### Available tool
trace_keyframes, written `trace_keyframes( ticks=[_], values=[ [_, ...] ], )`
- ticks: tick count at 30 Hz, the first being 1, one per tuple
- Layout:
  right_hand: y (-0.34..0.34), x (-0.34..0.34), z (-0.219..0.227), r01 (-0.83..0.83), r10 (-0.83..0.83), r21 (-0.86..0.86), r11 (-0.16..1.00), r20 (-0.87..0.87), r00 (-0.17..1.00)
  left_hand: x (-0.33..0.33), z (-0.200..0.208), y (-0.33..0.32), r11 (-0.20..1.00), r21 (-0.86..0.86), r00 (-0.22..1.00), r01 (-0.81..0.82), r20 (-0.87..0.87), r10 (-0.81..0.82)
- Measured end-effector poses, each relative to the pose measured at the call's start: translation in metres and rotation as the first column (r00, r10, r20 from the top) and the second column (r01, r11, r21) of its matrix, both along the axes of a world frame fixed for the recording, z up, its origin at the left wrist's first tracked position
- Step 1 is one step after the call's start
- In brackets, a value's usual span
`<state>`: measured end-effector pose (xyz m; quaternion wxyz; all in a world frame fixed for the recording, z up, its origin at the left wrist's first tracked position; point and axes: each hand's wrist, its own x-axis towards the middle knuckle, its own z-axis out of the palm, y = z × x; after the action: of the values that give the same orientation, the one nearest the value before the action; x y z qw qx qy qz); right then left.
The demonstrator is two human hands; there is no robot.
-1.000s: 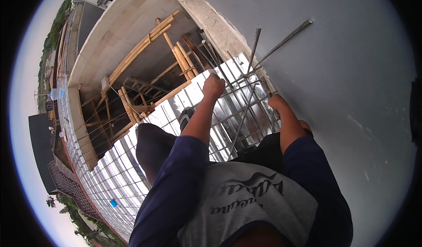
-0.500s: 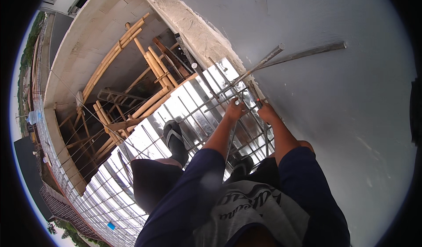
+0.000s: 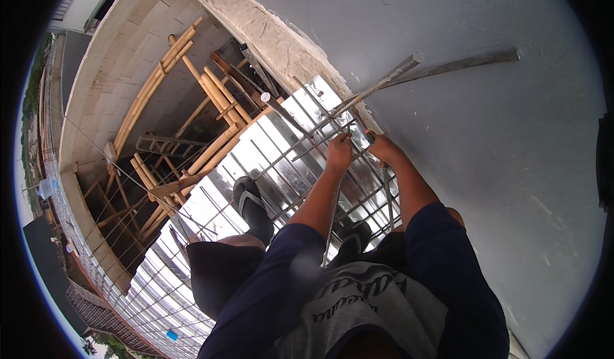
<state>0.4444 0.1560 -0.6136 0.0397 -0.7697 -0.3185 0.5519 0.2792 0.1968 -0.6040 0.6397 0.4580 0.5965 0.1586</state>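
Observation:
My left hand (image 3: 339,151) is closed at the rebar grid (image 3: 300,200), close to where bars cross near the wall. What its fingers pinch is too small to make out. Just to its right, my right hand (image 3: 385,149) is wrapped round a dark hand tool (image 3: 369,136) with a bit of orange on it; the fingers hide most of it. Beyond both hands, two thicker bars (image 3: 400,69) stick out over the wall side. Below the grid lies shiny corrugated metal decking (image 3: 252,143).
A grey plastered wall (image 3: 499,180) rises close on my right. To the left, an opening shows bamboo poles (image 3: 220,97) and a wooden ladder (image 3: 167,147) below the deck edge. My booted feet (image 3: 251,202) stand on the grid. A blue piece (image 3: 172,335) lies at lower left.
Both hands have shifted slightly toward the far end of the grid, and the left fingers have drawn in tighter. My right hand has turned a little with the tool. The view has tilted slightly.

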Motion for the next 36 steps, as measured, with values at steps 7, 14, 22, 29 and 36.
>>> trace_keyframes(
  ticks=[7,14,22,29,36],
  values=[
    [0.005,0.005,0.005,-0.096,0.097,-0.047,0.994,0.012,0.995,-0.005,-0.007,-0.005,1.000,0.027,1.000,0.008,-0.007,-0.008],
    [0.013,-0.005,0.016,-0.136,0.139,-0.038,0.990,0.076,0.987,-0.020,-0.032,-0.003,0.993,-0.114,0.996,-0.034,0.074,0.042],
    [-0.003,-0.002,-0.019,-0.254,0.221,0.112,0.961,0.245,0.944,-0.020,-0.028,-0.004,0.998,-0.046,0.998,0.047,0.030,-0.046],
    [0.003,-0.017,0.006,-0.310,0.277,0.022,0.950,0.396,0.876,-0.015,-0.026,-0.012,0.998,-0.006,0.997,0.068,-0.026,-0.068],
    [0.011,-0.015,0.022,-0.034,0.034,-0.017,0.999,-0.017,0.999,-0.015,-0.026,-0.002,0.922,-0.374,0.980,0.103,0.199,-0.029]
  ],
)
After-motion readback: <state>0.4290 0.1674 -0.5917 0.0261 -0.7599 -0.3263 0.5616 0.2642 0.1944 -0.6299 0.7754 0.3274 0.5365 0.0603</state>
